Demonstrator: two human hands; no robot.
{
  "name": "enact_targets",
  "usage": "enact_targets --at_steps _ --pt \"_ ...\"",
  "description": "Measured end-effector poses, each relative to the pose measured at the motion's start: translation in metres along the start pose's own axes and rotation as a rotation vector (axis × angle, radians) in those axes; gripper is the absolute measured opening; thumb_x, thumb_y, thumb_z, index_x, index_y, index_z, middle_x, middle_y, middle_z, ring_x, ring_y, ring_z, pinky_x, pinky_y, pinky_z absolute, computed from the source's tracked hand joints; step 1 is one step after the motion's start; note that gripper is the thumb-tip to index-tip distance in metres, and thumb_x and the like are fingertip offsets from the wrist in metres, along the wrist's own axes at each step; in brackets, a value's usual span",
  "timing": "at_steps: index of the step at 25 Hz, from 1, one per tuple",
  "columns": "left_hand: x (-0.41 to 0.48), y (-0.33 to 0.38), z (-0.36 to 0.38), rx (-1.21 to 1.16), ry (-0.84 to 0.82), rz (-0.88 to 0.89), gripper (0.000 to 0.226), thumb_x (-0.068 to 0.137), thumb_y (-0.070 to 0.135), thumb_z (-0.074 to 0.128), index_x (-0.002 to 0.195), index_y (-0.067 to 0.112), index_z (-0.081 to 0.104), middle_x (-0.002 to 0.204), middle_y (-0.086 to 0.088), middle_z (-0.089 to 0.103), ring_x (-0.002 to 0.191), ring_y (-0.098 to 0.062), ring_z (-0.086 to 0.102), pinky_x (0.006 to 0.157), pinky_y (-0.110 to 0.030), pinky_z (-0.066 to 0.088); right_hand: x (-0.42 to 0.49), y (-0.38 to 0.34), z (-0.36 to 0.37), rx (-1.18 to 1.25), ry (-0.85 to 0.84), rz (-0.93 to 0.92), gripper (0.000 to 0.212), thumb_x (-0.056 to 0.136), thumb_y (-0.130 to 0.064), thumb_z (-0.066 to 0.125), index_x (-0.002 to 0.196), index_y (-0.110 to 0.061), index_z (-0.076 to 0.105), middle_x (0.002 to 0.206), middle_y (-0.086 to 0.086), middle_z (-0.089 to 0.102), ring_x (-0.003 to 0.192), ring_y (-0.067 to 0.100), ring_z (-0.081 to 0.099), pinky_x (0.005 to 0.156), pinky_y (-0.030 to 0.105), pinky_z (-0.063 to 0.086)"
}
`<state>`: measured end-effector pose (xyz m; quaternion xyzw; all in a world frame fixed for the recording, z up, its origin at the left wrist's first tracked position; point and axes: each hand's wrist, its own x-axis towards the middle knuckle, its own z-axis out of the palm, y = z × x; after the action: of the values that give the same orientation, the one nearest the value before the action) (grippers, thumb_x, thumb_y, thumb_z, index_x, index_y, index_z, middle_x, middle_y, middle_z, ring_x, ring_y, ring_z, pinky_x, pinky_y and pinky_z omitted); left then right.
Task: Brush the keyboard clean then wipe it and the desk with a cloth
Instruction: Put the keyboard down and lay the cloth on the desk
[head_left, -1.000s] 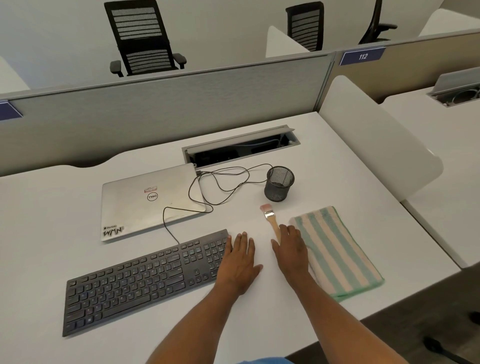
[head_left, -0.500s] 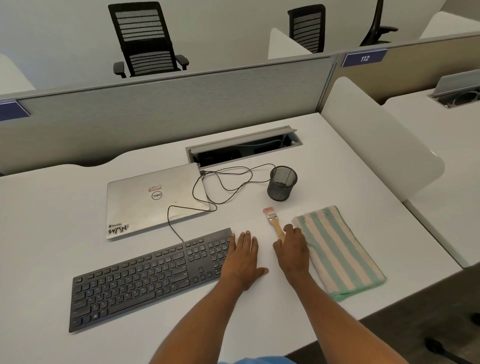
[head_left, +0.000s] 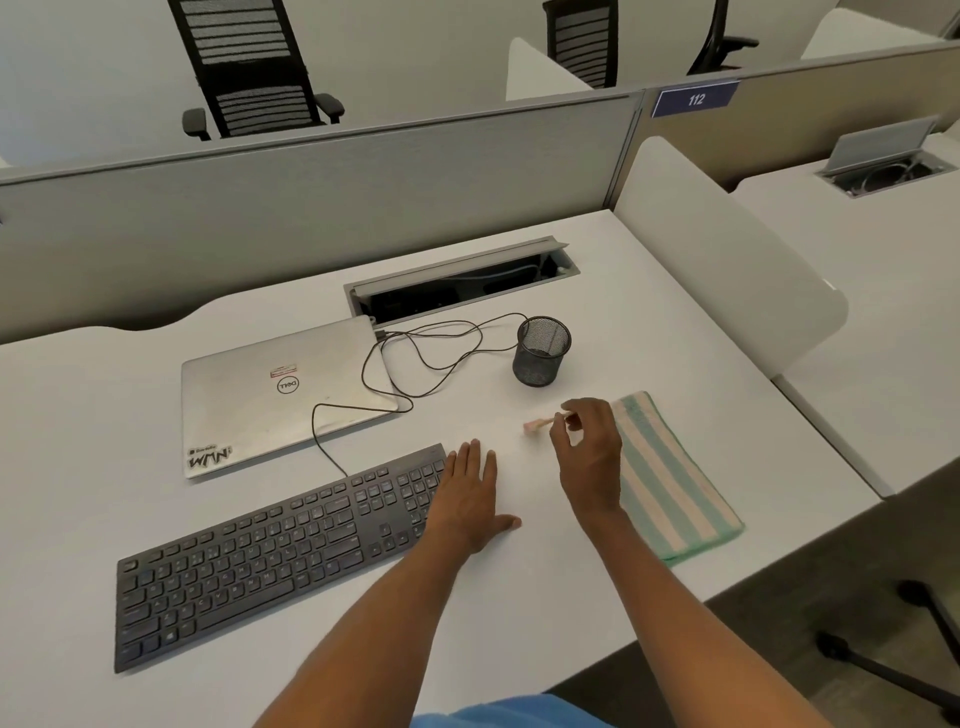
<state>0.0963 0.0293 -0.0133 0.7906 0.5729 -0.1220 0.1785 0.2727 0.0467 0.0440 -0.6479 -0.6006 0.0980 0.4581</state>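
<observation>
My right hand (head_left: 589, 457) has come up off the desk (head_left: 519, 597), where it lay over the small paintbrush (head_left: 541, 423) half a second ago. It now pinches the brush's wooden handle between fingertips and thumb, the pink bristles pointing left and seemingly lifted clear of the white top. My left hand (head_left: 470, 501) lies flat with straight fingers, holding nothing, against the right end of the black keyboard (head_left: 270, 551). I judge the pick-up done and the brushing not yet begun, with the striped cloth (head_left: 670, 478) still waiting just right of the brush hand.
</observation>
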Motion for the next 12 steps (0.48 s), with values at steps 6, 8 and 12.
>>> enact_targets --at_steps 6,8,12 --pt "0.001 0.000 0.002 -0.041 0.017 0.001 0.112 0.097 0.073 0.053 0.167 0.006 -0.005 0.174 -0.023 -0.012 0.162 -0.037 -0.013 0.132 -0.049 -0.005 0.079 -0.033 -0.011 0.162 0.233 -0.038 0.019 0.092 -0.003 0.067 0.110 -0.006 0.060 0.095 0.007 0.059 0.079 0.022 0.057 0.073 0.027 0.052" --pt "0.001 -0.001 0.003 -0.054 0.022 0.000 0.113 0.096 0.073 0.054 0.168 0.007 -0.004 0.174 -0.022 -0.012 0.162 -0.036 -0.012 0.132 -0.050 -0.004 0.106 -0.040 -0.007 0.172 0.253 -0.053 0.020 0.092 -0.005 0.067 0.109 -0.008 0.058 0.094 0.007 0.059 0.079 0.023 0.058 0.073 0.032 0.054" --pt "0.002 -0.002 0.007 -0.065 0.031 0.003 0.114 0.096 0.074 0.053 0.168 0.008 -0.004 0.174 -0.021 -0.013 0.162 -0.035 -0.013 0.132 -0.050 -0.004 0.135 -0.039 0.010 0.097 0.194 -0.069 0.018 0.092 -0.006 0.065 0.108 -0.011 0.056 0.092 0.005 0.059 0.079 0.019 0.057 0.073 0.037 0.053"
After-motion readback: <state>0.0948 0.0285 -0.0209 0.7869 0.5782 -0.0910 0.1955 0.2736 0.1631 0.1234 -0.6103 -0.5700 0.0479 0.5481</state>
